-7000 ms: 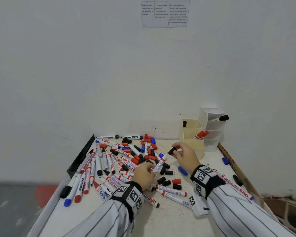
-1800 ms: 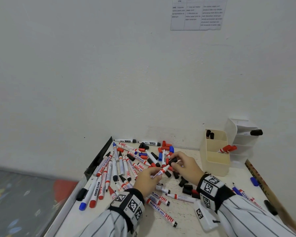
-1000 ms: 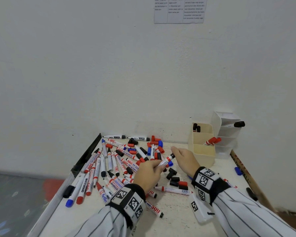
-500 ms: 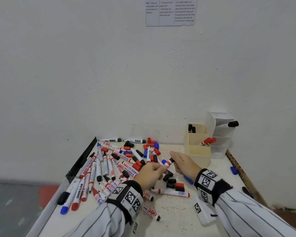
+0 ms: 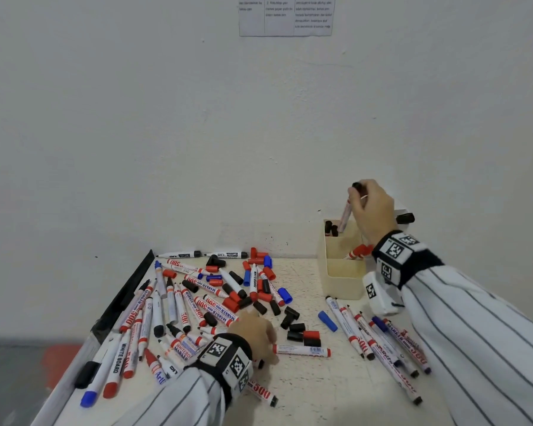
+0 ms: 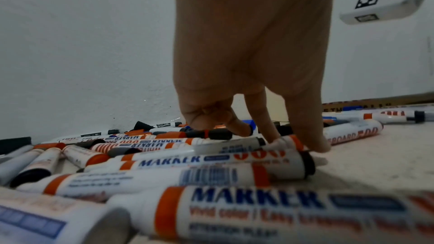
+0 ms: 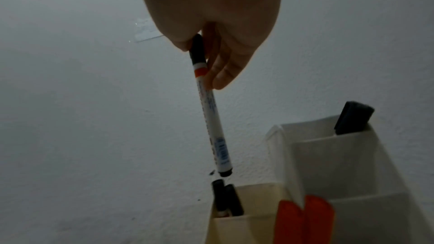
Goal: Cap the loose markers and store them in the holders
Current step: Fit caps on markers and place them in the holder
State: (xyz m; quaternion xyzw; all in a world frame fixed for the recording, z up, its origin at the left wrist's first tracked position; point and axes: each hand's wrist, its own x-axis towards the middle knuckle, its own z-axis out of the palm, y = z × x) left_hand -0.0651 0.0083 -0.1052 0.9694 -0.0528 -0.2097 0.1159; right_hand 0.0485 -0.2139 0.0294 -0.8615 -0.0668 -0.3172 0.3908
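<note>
Right hand [image 5: 372, 207], capped marker [image 7: 212, 123], now above cream holder [image 5: 340, 282].

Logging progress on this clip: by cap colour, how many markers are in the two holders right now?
Black-capped markers: 3. Two are in the cream holder, back compartment, and one is in the white holder.
Red-capped markers: 2, in the cream holder's middle compartment.
Total stored: 5.
The held marker in the right hand is above the cream holder, not yet in, so it is not counted.

Pinstriped white sleeves [image 5: 474, 333]; tagged black wristbands [image 5: 228, 358]
</note>
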